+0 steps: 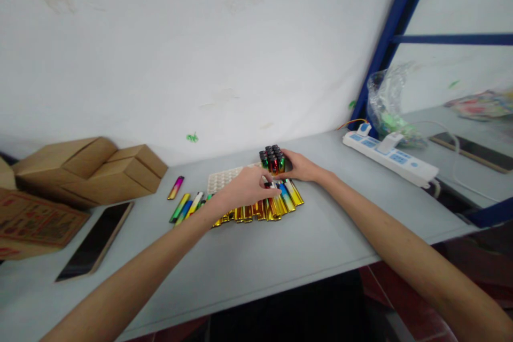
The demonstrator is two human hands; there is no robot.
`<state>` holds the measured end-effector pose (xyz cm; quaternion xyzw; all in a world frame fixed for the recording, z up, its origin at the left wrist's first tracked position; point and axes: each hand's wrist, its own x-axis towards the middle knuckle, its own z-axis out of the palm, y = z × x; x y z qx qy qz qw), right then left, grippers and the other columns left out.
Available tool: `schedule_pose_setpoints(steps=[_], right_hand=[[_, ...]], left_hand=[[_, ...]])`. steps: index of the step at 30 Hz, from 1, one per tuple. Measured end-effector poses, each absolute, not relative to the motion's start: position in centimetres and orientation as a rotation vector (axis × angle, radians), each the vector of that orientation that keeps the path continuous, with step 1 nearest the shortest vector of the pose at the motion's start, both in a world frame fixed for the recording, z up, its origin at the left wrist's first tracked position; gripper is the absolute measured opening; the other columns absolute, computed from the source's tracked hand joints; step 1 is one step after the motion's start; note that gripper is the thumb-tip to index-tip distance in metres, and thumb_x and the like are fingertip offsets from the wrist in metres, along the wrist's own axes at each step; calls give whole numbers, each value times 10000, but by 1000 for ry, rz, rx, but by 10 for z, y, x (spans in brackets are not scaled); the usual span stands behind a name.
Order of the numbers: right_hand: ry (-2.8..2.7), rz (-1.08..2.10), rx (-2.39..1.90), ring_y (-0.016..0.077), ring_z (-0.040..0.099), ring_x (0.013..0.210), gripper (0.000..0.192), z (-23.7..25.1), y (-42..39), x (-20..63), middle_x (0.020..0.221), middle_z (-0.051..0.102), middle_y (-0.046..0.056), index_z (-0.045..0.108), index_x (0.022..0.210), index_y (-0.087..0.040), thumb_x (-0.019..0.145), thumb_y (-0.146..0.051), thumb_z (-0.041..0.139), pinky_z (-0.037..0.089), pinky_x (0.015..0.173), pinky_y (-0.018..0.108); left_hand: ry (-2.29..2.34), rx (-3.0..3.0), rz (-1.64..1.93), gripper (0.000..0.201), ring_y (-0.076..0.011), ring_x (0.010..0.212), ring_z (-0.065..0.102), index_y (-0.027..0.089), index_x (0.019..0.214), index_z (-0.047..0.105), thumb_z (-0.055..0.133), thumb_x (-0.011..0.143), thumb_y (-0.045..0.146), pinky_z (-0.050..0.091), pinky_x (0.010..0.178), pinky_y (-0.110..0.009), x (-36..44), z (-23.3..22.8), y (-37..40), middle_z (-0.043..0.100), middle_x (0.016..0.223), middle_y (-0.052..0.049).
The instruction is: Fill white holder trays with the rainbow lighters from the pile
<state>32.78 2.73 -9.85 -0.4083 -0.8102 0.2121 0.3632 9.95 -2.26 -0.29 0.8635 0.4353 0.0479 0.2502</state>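
Many shiny tubes [244,214] with metallic gold, red, green and blue colours lie side by side on the table. My left hand [248,187] is over them, with its thumb and forefinger apart around the dark end of one tube; no firm grip shows. My right hand [296,164] curls around the right side of a standing cluster of tubes with black tops [273,157], its thumb in front. Behind my left hand lies a white tray with round holes [220,179], partly hidden. A few loose tubes [185,209] and a pink-yellow tube [175,188] lie to the left.
Cardboard boxes [88,171] stand at the left, near a dark phone [96,240]. At the right are a white power strip [390,156] with plugs, a clear plastic bag [388,96] and a blue frame [387,43]. A white wall [240,53] rises behind the table.
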Motion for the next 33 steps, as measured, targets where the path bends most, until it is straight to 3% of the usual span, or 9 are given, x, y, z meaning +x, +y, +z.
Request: schedule_pose_setpoints(steps=[9, 14, 17, 21, 33], right_hand=[[-2086, 551, -1028, 353, 635, 1195, 830, -100, 29, 328, 1353, 650, 178, 551, 1404, -133, 711, -459, 873, 503, 1052, 511], [-2107, 540, -1036, 334, 645, 1170, 835, -100, 29, 328, 1328, 655, 188, 534, 1396, -104, 722, -462, 872, 513, 1030, 484], [-2110, 537, -1032, 324, 643, 1183, 821, -100, 29, 328, 1343, 650, 178, 528, 1399, -126, 733, -469, 866, 505, 1040, 476], [-2102, 552, -1022, 334, 640, 1196, 828, -99, 29, 328, 1355, 648, 176, 535, 1401, -143, 724, -485, 868, 499, 1049, 487], [-2080, 564, -1029, 343, 638, 1207, 872, -98, 27, 329, 1373, 646, 167, 536, 1424, -157, 710, -526, 872, 499, 1058, 504]], left_hand=[[1392, 2344, 311, 496, -237, 753, 697, 160, 1007, 727, 689, 783, 601, 471, 668, -328, 93, 9, 3, 758, 837, -94], [1370, 2281, 474, 919, -301, 1003, 701, 94, 1355, 571, 854, 610, 552, 541, 812, -380, 92, -7, 40, 714, 1184, -196], [1156, 2183, 484, 773, -296, 1082, 695, 126, 1264, 630, 871, 614, 469, 548, 917, -400, 94, -20, 54, 726, 1205, -167], [1040, 2032, 496, 494, -251, 920, 736, 131, 1045, 683, 856, 640, 355, 583, 850, -381, 92, -21, 58, 780, 949, -103], [1087, 2033, 689, 403, -238, 862, 734, 130, 956, 729, 843, 711, 428, 587, 806, -369, 73, 35, 33, 779, 906, -112]])
